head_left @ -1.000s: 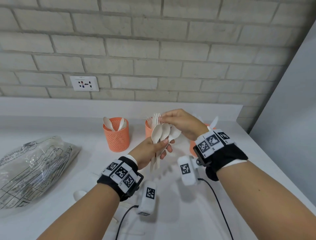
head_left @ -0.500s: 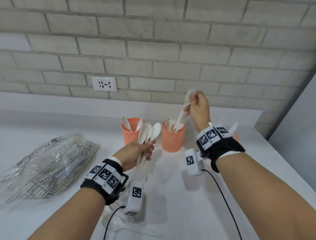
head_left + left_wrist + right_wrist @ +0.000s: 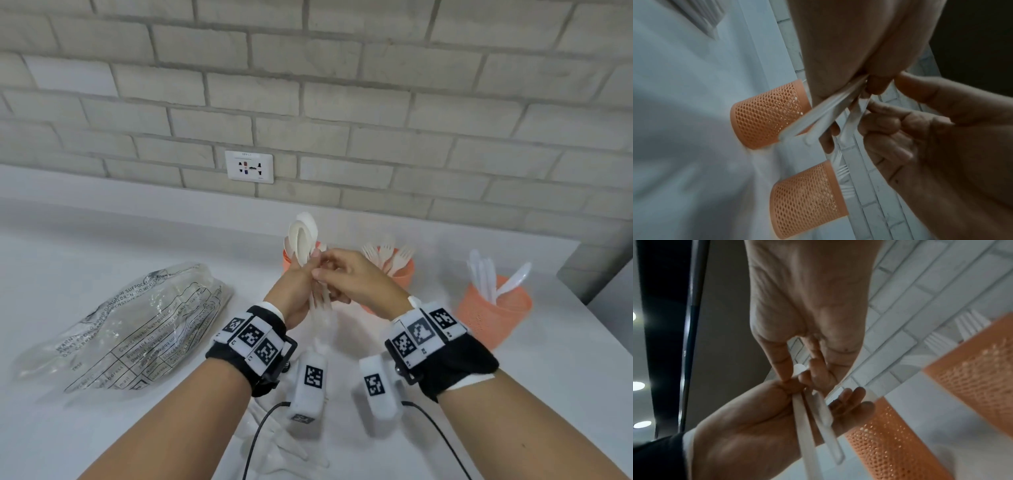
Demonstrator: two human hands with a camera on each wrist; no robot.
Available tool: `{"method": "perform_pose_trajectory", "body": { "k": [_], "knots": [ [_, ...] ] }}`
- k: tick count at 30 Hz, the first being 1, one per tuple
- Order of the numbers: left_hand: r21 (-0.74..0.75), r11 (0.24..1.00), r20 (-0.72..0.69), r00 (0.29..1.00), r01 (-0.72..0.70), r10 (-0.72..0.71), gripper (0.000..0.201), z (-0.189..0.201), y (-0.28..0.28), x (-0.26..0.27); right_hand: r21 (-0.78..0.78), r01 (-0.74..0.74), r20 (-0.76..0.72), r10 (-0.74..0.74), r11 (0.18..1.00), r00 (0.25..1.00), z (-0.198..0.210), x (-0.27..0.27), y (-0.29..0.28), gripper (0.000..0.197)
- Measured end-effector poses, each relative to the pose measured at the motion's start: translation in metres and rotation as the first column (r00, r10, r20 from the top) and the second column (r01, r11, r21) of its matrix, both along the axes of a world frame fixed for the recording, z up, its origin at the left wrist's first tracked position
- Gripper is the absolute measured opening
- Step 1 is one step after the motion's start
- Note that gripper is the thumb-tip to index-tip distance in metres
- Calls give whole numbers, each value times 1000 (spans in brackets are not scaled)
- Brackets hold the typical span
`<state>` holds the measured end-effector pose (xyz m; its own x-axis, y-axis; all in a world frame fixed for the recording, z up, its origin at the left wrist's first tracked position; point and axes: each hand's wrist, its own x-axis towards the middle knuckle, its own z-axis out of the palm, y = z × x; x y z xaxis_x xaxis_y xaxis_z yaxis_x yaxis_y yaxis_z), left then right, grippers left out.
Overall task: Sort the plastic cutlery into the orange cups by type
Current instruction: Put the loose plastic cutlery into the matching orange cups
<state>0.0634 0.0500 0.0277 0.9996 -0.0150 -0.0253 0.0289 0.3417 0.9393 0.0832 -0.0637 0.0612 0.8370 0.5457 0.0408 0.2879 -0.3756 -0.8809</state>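
My left hand (image 3: 301, 284) grips a bundle of white plastic spoons (image 3: 303, 238) by the handles, bowls up. My right hand (image 3: 325, 270) has reached across and its fingertips pinch the spoon handles (image 3: 813, 415) just above the left fist. Right behind the hands stands the orange mesh spoon cup (image 3: 287, 262), mostly hidden. To its right, the fork cup (image 3: 404, 274) holds several white forks. The knife cup (image 3: 493, 311) with white knives is at the far right. The two nearer cups (image 3: 766, 116) (image 3: 807, 199) also show in the left wrist view.
A crumpled clear plastic bag (image 3: 137, 329) lies on the white counter (image 3: 513, 394) at the left. Loose white cutlery (image 3: 274, 442) lies near the front edge between my forearms. A brick wall with a socket (image 3: 249, 167) closes the back; the counter ends at the right.
The right hand held a fork above the fork cup half a second ago; it no longer holds that fork and has come back to the spoons in the left hand.
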Motion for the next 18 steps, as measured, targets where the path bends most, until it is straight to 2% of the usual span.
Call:
{"method": "perform_pose_trajectory", "body": {
  "k": [3,6,10,12,14,16,18],
  "knots": [
    [-19,999,-20,999,-31,30,36,2,5,3,-12,-29,-51,28,1000,998,1,1,10,20],
    [-5,1000,-71,997,-3,3,49,3,12,9,-75,-88,-16,87,993,996,-4,2,20,28],
    [139,990,-41,999,7,-1,68,8,21,16,-87,-48,86,56,995,995,-8,9,31,29],
    [213,973,35,996,-83,78,59,11,30,18,-53,25,108,-19,998,994,-2,20,32,23],
    [311,915,125,965,-257,229,62,10,44,25,89,173,130,-183,981,974,4,36,30,14],
    [414,842,157,939,-345,307,84,3,59,34,249,283,134,-323,926,937,8,53,31,8],
    [561,769,141,952,-304,273,110,-9,66,42,317,337,132,-393,886,910,7,65,35,7]
  ]
}}
